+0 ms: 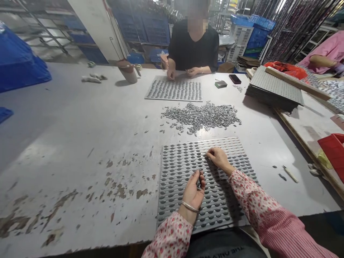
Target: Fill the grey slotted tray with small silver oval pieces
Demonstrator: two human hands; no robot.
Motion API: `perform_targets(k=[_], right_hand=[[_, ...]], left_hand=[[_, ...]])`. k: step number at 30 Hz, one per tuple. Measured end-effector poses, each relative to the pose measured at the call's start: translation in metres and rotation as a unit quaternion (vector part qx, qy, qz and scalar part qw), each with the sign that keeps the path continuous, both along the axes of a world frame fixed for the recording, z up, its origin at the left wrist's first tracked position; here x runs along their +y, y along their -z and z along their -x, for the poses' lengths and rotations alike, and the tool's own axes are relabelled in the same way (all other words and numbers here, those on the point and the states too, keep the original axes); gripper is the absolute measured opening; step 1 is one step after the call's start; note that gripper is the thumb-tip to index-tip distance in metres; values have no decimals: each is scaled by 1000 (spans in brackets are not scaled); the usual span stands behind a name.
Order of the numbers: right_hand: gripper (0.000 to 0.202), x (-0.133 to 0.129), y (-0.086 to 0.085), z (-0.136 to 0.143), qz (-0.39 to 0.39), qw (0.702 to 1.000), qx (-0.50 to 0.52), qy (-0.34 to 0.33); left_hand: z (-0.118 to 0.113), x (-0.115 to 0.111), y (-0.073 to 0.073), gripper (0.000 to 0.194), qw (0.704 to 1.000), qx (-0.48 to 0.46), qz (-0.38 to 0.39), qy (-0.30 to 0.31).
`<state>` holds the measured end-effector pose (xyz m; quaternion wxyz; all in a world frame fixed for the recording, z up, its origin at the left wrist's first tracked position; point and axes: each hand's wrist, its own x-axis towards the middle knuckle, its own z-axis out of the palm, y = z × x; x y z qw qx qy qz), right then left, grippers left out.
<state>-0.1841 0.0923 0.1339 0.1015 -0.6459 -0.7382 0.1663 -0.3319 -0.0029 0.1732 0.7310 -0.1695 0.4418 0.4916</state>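
A grey board [160, 186] with rows of small dark leaf-shaped pieces lies before me on the table. Its upper right rows show only thin lines, without the dark pieces. My right hand [218, 157] is over those rows, thumb and fingers pinched at the board's surface; whatever is between the fingertips is too small to make out. Above the middle of the board, my left hand [194, 190] is turned palm up with curled fingers around several small dark pieces [199, 182]. Beyond the board lies a loose heap of silvery leaf-shaped pieces [204, 116].
Across the white table [80, 132], a co-worker [193, 46] bends over a similar board [174, 89]. A brown cup [127, 71], a phone [234, 79] and a green box [220, 84] stand there. Stacked boards [274, 87] and a red bin [333, 152] are at right.
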Motion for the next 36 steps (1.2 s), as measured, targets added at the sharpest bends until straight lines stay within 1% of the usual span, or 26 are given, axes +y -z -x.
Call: perform_targets(k=[4,8,11,13,15,17,19,21,23,24,25,27,28,30,31,33,36], right_hand=[[21,1,3,6,-18,999,-16,22],[22,2,0,10,-12,999,-26,27],[18,0,-4,8,-22,999,19,30],[16,-4,-7,6,-15,995,96,23],[17,-12,-12,6,26,978,207,-18],[20,-22,-19,8,96,942,312,-84],[24,-31,-26,12,157,902,384,-124],[25,-34,-31,16,184,873,437,-118],[24,-28,-32,16,171,861,471,-84],[24,-22,-31,14,155,863,477,-62],[24,-15,-28,11,135,872,470,-37],[21,1,-20,4,102,905,413,6],[19,8,-15,1,91,924,370,15],[15,18,-5,-3,75,957,281,0],[15,20,-2,-4,67,968,243,-17],[15,22,3,-2,53,981,183,-41],[14,19,3,5,39,994,98,-34]], left_hand=[[2,-1,0,4,1000,-3,2,0],[1,-1,-1,5,1000,2,5,-1],[0,2,-1,5,1000,8,2,-6],[-1,4,1,5,1000,10,2,-10],[-2,6,4,3,1000,7,-1,-13],[-3,8,7,3,1000,0,-6,-15],[-3,9,9,3,1000,-11,-19,-13],[-3,10,8,4,999,-17,-33,-7],[0,10,4,8,999,-16,-38,-1],[1,10,2,10,999,-14,-37,1],[2,11,-1,12,999,-11,-32,6],[5,11,-6,13,999,-11,-24,20],[5,11,-7,13,999,-14,-21,28],[6,9,-8,11,999,-18,-18,40],[6,8,-7,11,999,-18,-22,42],[6,6,-5,11,998,-17,-36,44],[6,4,-1,14,997,-25,-52,58]])
